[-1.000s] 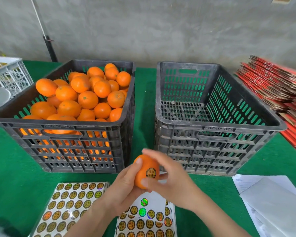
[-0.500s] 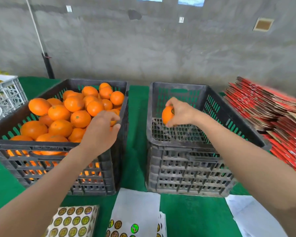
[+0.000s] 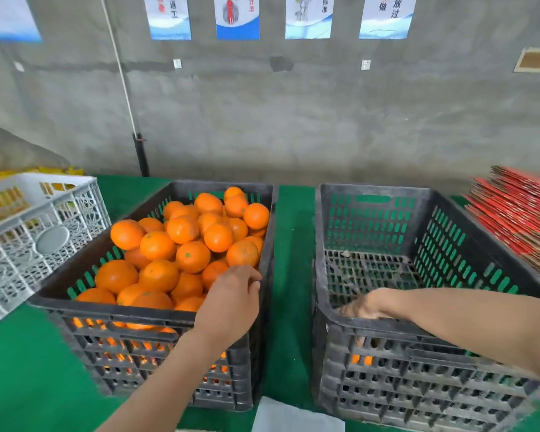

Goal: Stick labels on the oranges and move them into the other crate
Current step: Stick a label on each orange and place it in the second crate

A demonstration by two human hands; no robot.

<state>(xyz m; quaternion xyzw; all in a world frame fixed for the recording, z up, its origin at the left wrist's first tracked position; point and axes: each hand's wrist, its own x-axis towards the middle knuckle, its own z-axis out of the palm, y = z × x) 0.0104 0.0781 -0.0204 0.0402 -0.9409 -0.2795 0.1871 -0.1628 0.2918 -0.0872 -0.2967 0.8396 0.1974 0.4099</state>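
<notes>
Our left hand (image 3: 231, 294) hangs loosely curled, empty, over the oranges (image 3: 184, 244); our right hand (image 3: 363, 307), blurred inside the crate (image 3: 418, 385) beside it, may grip something, though we cannot tell.

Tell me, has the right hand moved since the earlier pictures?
Yes. The right hand dropped lower into the right crate, coming toward its near wall.

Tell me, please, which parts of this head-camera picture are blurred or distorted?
Head view: the right hand inside the right crate is smeared by motion; the red cardboard stack at the right edge is soft; the oranges in the left crate are sharp; the wide-angle lens splays the crate walls outward.
</notes>
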